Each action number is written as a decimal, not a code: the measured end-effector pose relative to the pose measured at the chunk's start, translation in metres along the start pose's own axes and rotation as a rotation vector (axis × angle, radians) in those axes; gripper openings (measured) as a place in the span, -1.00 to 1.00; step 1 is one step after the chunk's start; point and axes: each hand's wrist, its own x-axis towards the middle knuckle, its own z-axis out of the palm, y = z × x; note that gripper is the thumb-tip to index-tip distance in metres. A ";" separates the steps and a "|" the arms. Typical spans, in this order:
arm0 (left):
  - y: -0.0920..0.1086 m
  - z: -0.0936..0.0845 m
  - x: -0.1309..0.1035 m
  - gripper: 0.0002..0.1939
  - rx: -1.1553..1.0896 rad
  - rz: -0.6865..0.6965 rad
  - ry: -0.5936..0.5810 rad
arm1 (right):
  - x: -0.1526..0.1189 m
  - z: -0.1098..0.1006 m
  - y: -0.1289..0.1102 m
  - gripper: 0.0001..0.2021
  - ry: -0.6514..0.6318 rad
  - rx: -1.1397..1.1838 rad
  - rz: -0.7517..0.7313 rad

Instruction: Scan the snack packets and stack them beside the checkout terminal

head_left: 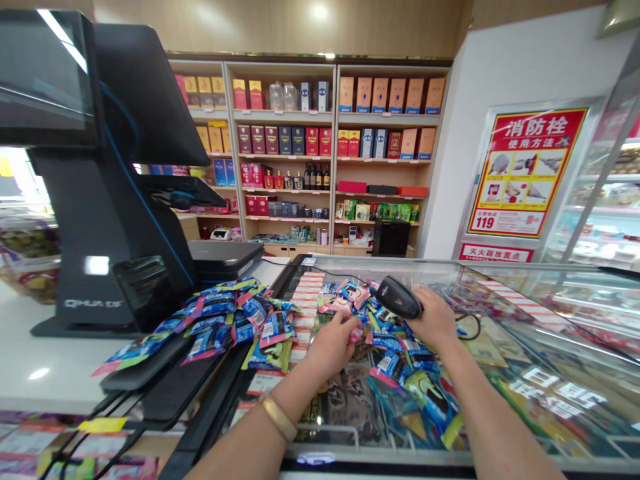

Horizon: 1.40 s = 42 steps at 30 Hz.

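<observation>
My right hand [434, 319] grips a black barcode scanner [397, 297], whose head points left over a heap of packets. My left hand [334, 341], with a gold bracelet at the wrist, has its fingers curled round a small pink packet [355, 335]. Pink snack packets [350, 291] lie just beyond those fingers. Under and around the scanner are blue snack packets [393, 365], piled on the glass top of a display case [350, 407]. More blue and pink snack packets [213, 320] form a second pile to the left, by the register.
On the left counter stands a black cash register [100, 220] with screens, a dark flat device [225, 257] behind it. A cable runs from the scanner area. Shelves [335, 133] of boxes and bottles line the back wall; a red poster [530, 173] hangs at right.
</observation>
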 end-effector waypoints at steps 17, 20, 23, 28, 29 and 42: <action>-0.031 -0.015 0.016 -0.65 -0.658 -0.297 0.606 | 0.002 -0.003 -0.042 -0.83 -0.037 0.205 -0.184; -0.033 -0.011 0.016 -0.66 -0.556 -0.255 0.600 | 0.002 -0.004 -0.047 -0.86 -0.072 0.222 -0.200; -0.035 -0.009 0.015 -0.66 -0.503 -0.238 0.600 | 0.003 -0.005 -0.048 -0.87 -0.108 0.219 -0.206; -0.035 -0.010 0.015 -0.67 -0.465 -0.232 0.605 | 0.003 -0.007 -0.049 -0.84 -0.120 0.215 -0.222; -0.035 -0.011 0.015 -0.67 -0.456 -0.232 0.607 | 0.003 -0.007 -0.050 -0.84 -0.123 0.214 -0.224; -0.030 -0.038 0.009 -0.81 0.020 -0.250 0.677 | 0.003 -0.008 -0.043 -0.82 -0.029 0.169 -0.199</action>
